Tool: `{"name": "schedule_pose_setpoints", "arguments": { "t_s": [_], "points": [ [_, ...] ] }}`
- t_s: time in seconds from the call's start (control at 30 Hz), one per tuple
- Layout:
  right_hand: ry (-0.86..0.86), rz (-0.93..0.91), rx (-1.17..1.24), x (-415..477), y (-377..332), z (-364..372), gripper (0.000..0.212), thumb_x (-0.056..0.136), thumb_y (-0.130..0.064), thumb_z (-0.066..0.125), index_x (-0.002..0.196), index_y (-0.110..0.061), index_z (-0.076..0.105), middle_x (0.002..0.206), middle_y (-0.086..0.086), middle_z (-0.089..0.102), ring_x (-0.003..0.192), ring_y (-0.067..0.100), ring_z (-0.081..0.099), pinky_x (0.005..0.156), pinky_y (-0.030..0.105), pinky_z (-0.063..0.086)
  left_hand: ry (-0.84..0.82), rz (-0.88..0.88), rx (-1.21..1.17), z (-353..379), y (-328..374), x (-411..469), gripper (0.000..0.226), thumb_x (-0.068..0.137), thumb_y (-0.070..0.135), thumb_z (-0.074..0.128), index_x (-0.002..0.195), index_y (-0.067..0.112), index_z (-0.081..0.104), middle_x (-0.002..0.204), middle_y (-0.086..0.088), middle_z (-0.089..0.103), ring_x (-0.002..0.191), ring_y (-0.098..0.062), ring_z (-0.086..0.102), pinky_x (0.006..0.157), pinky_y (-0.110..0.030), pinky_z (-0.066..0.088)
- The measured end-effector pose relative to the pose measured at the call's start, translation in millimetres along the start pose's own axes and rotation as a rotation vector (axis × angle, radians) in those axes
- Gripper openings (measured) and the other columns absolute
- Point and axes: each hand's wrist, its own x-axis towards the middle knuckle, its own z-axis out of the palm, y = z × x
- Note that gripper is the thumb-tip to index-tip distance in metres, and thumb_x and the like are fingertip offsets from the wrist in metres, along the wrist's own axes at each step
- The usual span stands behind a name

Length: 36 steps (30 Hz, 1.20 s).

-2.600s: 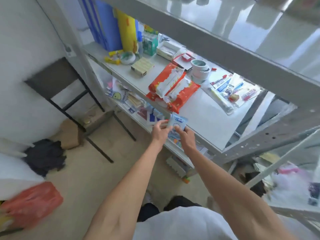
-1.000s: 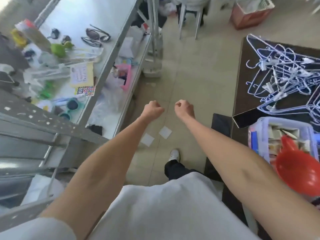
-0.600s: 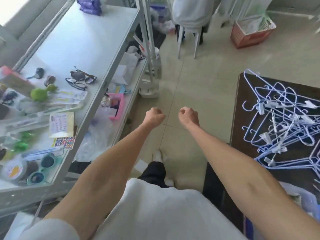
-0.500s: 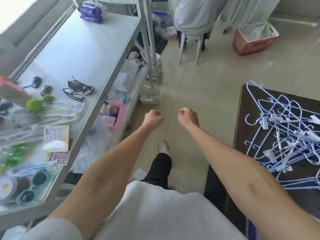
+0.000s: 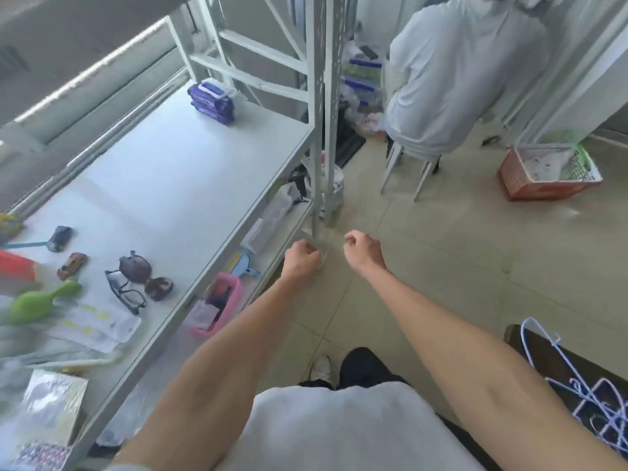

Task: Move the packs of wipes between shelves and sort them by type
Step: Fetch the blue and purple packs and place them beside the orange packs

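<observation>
Both fists, the left hand (image 5: 301, 257) and right hand (image 5: 363, 250), are being held curled and empty, the wipes (image 5: 212, 100) lying far ahead-left at the shelf's (image 5: 176, 171) far end, nearer the left.

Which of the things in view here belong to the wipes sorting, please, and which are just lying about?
For the job:
- purple wipes packs, stacked at the shelf's far end
- white shelf
- left hand and right hand, both closed in fists

Lying about:
- glasses
- sunglasses
- green brush
- pink box
- hangers
- red basket
</observation>
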Motion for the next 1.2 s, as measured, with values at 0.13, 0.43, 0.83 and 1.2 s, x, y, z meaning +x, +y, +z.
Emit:
{"name": "schedule_pose_setpoints", "arguments": {
  "t_s": [0.13,0.43,0.83,1.2],
  "points": [
    [-0.072,-0.061,0.006,71.1,-31.1,-8.2,0.036,0.095,-0.014,0.051,0.124,-0.013,0.072,0.129,0.015,0.071,0.124,0.035,0.061,0.102,0.036,0.050,0.076,-0.036,-0.034,-14.2,30.4,58.2,0.028,0.091,0.009,0.056,0.113,0.004,0.072,0.105,-0.008,0.070,0.095,-0.019,0.060,0.080,-0.024,0.043],
    [-0.174,-0.233,-0.033,234.9,-92.5,-37.5,0.028,0.100,-0.014,0.052,0.121,-0.011,0.071,0.124,0.012,0.072,0.119,0.033,0.064,0.099,0.039,0.052,0.338,-0.174,-0.154,-40.1,103.2,170.9,0.025,0.086,0.013,0.062,0.104,0.002,0.076,0.102,-0.011,0.076,0.096,-0.024,0.067,0.082,-0.028,0.048],
    [-0.437,-0.431,-0.015,340.4,-275.4,2.3,0.034,0.098,-0.017,0.054,0.129,-0.004,0.061,0.129,0.017,0.067,0.122,0.036,0.061,0.102,0.038,0.048,0.696,-0.448,-0.671,-160.4,76.7,287.5,0.054,0.083,0.059,0.066,0.094,0.006,0.069,0.095,-0.011,0.071,0.084,-0.029,0.062,0.080,-0.039,0.049],
    [-0.479,-0.520,0.112,409.8,-375.2,87.4,0.048,0.111,-0.036,0.035,0.145,-0.007,0.052,0.149,0.019,0.055,0.135,0.036,0.053,0.109,0.039,0.038,0.726,-0.230,-1.113,-247.2,59.2,421.2,0.070,0.076,0.060,0.078,0.110,0.000,0.068,0.095,-0.009,0.074,0.081,-0.025,0.072,0.061,-0.029,0.055]
  ]
}}
